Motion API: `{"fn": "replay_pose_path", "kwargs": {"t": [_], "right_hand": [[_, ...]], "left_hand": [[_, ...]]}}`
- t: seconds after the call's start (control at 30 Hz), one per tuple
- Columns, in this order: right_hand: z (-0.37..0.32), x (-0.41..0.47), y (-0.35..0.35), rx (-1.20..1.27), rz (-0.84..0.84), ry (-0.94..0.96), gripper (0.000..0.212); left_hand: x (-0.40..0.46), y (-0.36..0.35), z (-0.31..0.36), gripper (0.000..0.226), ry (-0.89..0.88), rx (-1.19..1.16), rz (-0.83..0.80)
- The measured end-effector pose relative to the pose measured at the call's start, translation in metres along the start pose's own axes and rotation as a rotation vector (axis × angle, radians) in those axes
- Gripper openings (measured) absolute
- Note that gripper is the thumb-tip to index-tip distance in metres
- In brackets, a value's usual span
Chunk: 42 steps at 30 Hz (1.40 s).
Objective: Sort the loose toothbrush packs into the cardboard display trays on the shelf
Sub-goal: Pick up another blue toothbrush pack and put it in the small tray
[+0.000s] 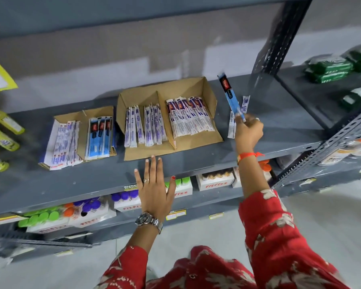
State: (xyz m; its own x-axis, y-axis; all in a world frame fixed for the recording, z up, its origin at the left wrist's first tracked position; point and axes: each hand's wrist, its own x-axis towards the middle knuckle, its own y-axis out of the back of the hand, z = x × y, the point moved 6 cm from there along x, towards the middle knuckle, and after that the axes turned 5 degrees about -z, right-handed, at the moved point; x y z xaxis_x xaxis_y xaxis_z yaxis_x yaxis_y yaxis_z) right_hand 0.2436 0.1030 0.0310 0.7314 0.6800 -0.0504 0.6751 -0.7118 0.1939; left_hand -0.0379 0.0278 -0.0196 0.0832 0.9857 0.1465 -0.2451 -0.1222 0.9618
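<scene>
Blue toothbrush pack, long, flat and glossy with a black-and-red top, held upright and tilted left in the right hand, fingers pinched round its lower end, just right of the large cardboard tray. Two white packs sit by the same hand; cannot tell whether they are gripped or lying on the shelf. Large tray: brown corrugated card, a divider down the middle, white-and-purple packs leaning in rows on both sides, right wall nearly touching the held pack. Small tray to the left, close beside it, holds white packs and three blue ones. Left hand flat and spread, holding nothing, fingertips at the large tray's front flap. Grey metal shelf, bare to the right as far as the dark perforated upright. Capped bottles in white boxes on the shelf below.
</scene>
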Motion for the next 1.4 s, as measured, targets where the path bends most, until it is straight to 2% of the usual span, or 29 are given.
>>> {"fn": "replay_pose_path", "kwargs": {"t": [0.07, 0.1, 0.17, 0.23, 0.33, 0.47, 0.57, 0.7, 0.9, 1.4], "right_hand": [[0.002, -0.009, -0.003, 0.183, -0.073, -0.024, 0.013], [0.001, -0.015, -0.006, 0.251, -0.140, -0.027, 0.018], [-0.004, -0.032, -0.014, 0.335, -0.301, -0.005, 0.014], [-0.012, -0.051, -0.022, 0.321, -0.445, 0.040, 0.008], [-0.019, -0.077, -0.035, 0.255, -0.574, 0.084, 0.011], [-0.030, -0.114, -0.052, 0.211, -0.745, 0.124, 0.027], [-0.038, -0.136, -0.062, 0.196, -0.866, 0.132, 0.019], [-0.048, -0.158, -0.072, 0.174, -0.970, 0.121, 0.010], [-0.058, -0.171, -0.082, 0.198, -0.992, 0.118, 0.010], [-0.055, -0.186, -0.094, 0.191, -1.022, 0.090, 0.007]], "left_hand": [[-0.001, 0.010, 0.001, 0.065, 0.016, -0.083, 0.050], [0.000, 0.017, 0.002, 0.065, 0.023, -0.109, 0.089], [0.005, 0.038, 0.003, 0.065, 0.014, -0.159, 0.194], [0.014, 0.060, 0.004, 0.065, -0.030, -0.383, 0.273], [0.030, 0.083, 0.002, 0.056, -0.052, -1.121, 0.125], [0.055, 0.099, -0.017, 0.039, 0.137, -1.640, -0.067], [0.065, 0.110, -0.032, 0.052, 0.230, -1.936, -0.104], [0.063, 0.127, -0.043, 0.044, 0.144, -2.030, -0.093], [0.059, 0.136, -0.057, 0.039, 0.088, -2.163, -0.057], [0.058, 0.142, -0.070, 0.036, 0.061, -2.177, -0.066]]}}
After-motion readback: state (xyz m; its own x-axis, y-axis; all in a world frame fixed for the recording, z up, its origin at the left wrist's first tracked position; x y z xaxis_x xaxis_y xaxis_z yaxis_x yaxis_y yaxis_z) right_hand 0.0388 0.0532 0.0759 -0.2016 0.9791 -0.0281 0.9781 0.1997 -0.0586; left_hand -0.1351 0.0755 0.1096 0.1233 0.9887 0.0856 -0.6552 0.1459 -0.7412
